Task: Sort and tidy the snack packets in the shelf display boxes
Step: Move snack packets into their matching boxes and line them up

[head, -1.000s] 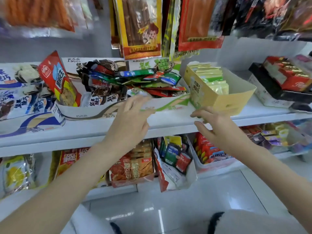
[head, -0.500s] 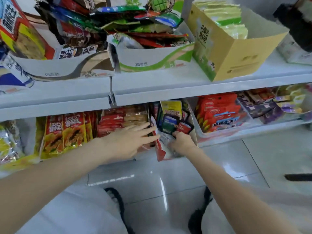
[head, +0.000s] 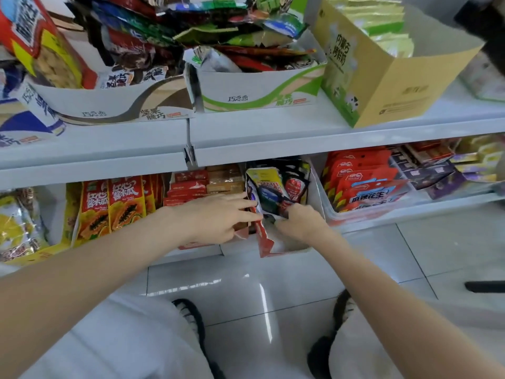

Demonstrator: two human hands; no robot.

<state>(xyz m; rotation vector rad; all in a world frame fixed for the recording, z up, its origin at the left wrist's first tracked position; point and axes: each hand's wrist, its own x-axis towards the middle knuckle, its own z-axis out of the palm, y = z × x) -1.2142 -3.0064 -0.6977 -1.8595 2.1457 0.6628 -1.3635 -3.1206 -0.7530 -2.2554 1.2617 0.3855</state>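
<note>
Head view: both hands are seen at a torn red-and-white display box (head: 266,244) on the lower shelf (head: 382,222). The left hand (head: 218,217) is laid with straight fingers against the box's left wall, touching it. The right hand (head: 297,222) is curled inside the box, its fingers gripping the lower edge of the upright snack packets (head: 276,192) standing there. Just left, a tray of red and brown packets (head: 191,184) is seen; to the right, a clear tub of red peanut packs (head: 366,184).
</note>
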